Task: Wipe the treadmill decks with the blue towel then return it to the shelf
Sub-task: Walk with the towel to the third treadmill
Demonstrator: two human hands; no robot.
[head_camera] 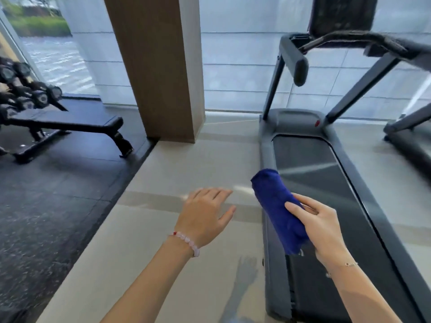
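Right fingers (297,210) around blue towel (274,197)

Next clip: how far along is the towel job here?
Done: blue towel fetched, rolled, gripped by the right hand. In hand: it is over the near treadmill, left edge; left hand open. Left, seemingly: wiping this deck and the second treadmill at right, then the shelf, not in view.

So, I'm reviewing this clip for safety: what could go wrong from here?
The right hand grips the blue towel in a tight roll, so it may wipe only a narrow strip of the treadmill deck. Bending lower risks a bump on the handrail jutting out above the deck. The left hand braces on nothing.
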